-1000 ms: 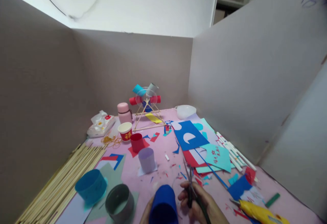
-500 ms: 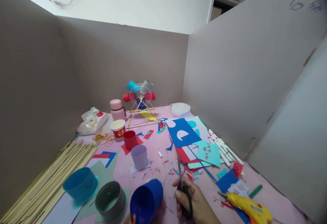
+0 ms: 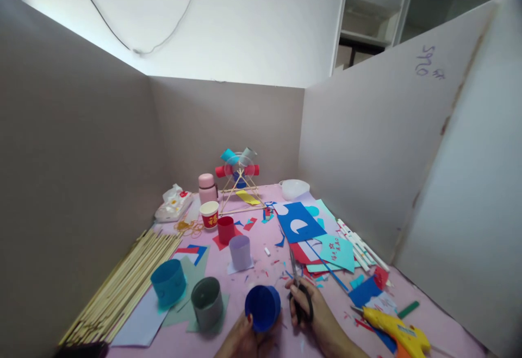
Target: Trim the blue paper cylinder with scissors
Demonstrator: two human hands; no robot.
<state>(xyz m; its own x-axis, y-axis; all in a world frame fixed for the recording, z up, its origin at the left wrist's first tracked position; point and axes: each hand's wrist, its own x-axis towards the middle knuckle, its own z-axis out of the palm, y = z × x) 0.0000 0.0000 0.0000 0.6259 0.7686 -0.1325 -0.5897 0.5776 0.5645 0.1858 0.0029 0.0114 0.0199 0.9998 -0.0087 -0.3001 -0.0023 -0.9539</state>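
Observation:
A dark blue paper cylinder [image 3: 263,306] is in my left hand [image 3: 240,336], whose fingers wrap round its lower left side; its open end faces me. My right hand [image 3: 314,309] grips black-handled scissors [image 3: 294,266], their blades pointing away over the table. Whether the blades are fully closed is hard to make out. Left of the blue cylinder stand a grey paper cylinder [image 3: 207,306] on a grey sheet and a teal paper cylinder [image 3: 168,284]. Farther off are a lilac cylinder [image 3: 240,253] and a red one [image 3: 226,231], each on paper of its own colour.
A Ferris wheel model of sticks [image 3: 240,176] stands at the back. Bamboo sticks [image 3: 126,282] lie on the left. To the right are a yellow glue gun [image 3: 395,328], markers [image 3: 359,244] and cut blue paper [image 3: 302,233]. Partition walls [image 3: 228,129] enclose the table.
My view has tilted up and shifted left. The blue cylinder has turned its open end more towards me, and more of my left hand shows. The scissors stay in my right hand.

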